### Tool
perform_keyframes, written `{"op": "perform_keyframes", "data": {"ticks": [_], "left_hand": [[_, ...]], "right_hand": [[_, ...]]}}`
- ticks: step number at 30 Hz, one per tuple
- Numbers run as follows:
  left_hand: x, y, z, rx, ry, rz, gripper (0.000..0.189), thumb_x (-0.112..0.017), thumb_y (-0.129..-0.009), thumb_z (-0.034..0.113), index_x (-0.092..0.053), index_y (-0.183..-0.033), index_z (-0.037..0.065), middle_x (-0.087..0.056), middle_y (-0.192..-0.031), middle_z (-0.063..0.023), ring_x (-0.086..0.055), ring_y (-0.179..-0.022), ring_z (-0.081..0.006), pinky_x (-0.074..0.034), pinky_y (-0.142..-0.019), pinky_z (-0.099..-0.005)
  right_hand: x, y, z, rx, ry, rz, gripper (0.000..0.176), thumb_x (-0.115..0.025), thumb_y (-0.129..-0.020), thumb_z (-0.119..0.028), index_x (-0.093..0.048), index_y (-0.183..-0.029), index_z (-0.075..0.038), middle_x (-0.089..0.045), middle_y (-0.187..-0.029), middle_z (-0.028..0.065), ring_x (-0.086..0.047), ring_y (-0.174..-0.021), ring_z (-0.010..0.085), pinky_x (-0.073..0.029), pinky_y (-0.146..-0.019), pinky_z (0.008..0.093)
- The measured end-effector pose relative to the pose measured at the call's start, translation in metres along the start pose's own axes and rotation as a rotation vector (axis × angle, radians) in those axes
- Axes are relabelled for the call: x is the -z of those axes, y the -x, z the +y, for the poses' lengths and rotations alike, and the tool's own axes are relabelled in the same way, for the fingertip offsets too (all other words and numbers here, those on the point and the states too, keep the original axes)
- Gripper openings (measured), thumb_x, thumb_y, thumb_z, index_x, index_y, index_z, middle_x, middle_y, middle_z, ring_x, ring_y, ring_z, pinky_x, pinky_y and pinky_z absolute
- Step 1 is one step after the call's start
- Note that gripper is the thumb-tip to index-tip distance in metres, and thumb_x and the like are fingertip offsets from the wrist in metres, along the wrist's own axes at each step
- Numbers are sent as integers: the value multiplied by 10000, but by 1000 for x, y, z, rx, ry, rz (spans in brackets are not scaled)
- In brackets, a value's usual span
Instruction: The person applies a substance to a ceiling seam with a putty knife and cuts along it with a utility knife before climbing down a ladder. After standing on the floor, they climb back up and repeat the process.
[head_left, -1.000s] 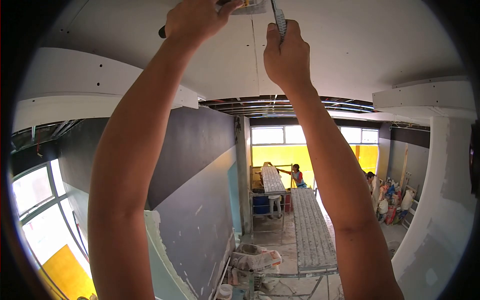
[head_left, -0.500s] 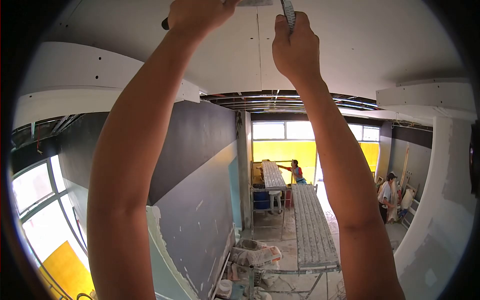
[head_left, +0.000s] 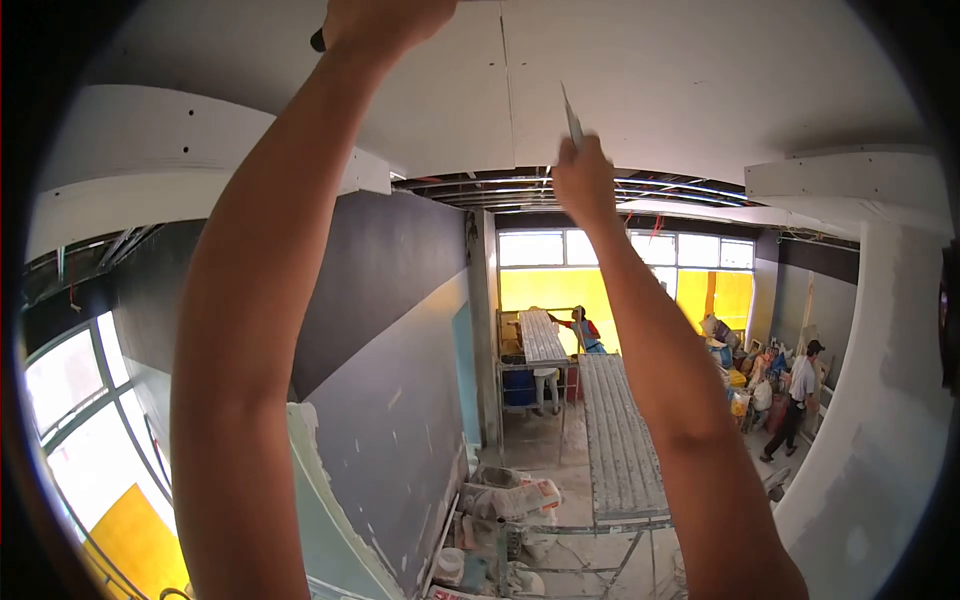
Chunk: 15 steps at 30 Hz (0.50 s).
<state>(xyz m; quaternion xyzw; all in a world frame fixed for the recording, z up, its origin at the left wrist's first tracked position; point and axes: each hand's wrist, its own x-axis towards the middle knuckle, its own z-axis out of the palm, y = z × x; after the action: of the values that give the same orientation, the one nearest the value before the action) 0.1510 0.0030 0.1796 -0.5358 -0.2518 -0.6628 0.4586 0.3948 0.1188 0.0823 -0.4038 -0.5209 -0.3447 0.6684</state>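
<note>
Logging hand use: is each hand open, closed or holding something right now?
Left hand: closed on a dark handle, mostly hidden.
Right hand: closed on a thin, pointed tool, slightly blurred.

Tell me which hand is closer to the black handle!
Left. The left hand is on the black handle, whose end pokes out by the wrist. The right hand is farther off, lower in the picture and to the right, holding a thin tool.
</note>
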Motion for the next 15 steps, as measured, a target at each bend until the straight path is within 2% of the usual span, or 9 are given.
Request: {"op": "perform_keyframes", "data": {"ticks": [1,3,5,6,8,10,13,15], "left_hand": [[0,-3,0,-1,6,16,489,-518,-908,555,-708,-1006,115,-705,-907,-158,-680,-873,-340,-540,-782,-449],[-3,-13,-5,59,-48,-110,481,-525,-905,550,-706,-1013,118,-706,-916,-153,-679,-880,-339,-535,-792,-452],[-4,-9,-2,58,-16,-107,472,-530,-903,546,-709,-1007,122,-706,-911,-152,-679,-878,-339,-534,-791,-454],[-3,-8,-1,69,9,-88,462,-534,-901,542,-712,-1002,127,-707,-906,-152,-678,-877,-339,-533,-791,-456],[-5,-8,-2,58,26,-74,452,-539,-899,539,-717,-992,134,-707,-901,-151,-678,-875,-339,-534,-787,-456],[-4,-9,-3,52,42,-54,442,-543,-896,536,-722,-983,141,-708,-896,-150,-678,-873,-339,-536,-782,-456],[-2,-8,-3,66,68,-70,436,-548,-889,541,-730,-968,153,-708,-888,-152,-678,-870,-338,-537,-782,-454],[-1,-8,-2,82,57,-78,434,-550,-886,542,-732,-969,157,-708,-887,-150,-680,-861,-340,-536,-781,-452]], "right_hand": [[10,24,7,-43,13,-4,285,-471,-969,-236,-461,-993,48,-622,-694,272,-643,-722,463,-497,-652,515],[21,44,0,-57,18,-9,283,-470,-972,-240,-462,-995,42,-623,-695,269,-645,-715,456,-496,-650,503],[39,55,-21,-26,-144,-5,277,-489,-970,-241,-463,-982,34,-614,-654,226,-638,-637,426,-488,-597,471],[46,47,-33,-23,-140,-2,277,-489,-970,-241,-463,-982,34,-614,-654,226,-638,-637,426,-488,-597,471],[56,26,-62,178,-191,73,261,-508,-965,-233,-467,-957,25,-590,-595,176,-617,-544,371,-472,-531,422],[65,6,-90,273,-244,127,243,-513,-960,-218,-471,-938,20,-561,-549,149,-594,-482,324,-461,-489,392],[66,-21,-114,383,-264,219,256,-511,-959,-225,-471,-921,25,-565,-544,150,-594,-475,308,-465,-486,389],[67,-32,-122,356,-245,183,261,-510,-958,-228,-470,-918,28,-568,-544,150,-594,-473,309,-468,-488,393]]}}
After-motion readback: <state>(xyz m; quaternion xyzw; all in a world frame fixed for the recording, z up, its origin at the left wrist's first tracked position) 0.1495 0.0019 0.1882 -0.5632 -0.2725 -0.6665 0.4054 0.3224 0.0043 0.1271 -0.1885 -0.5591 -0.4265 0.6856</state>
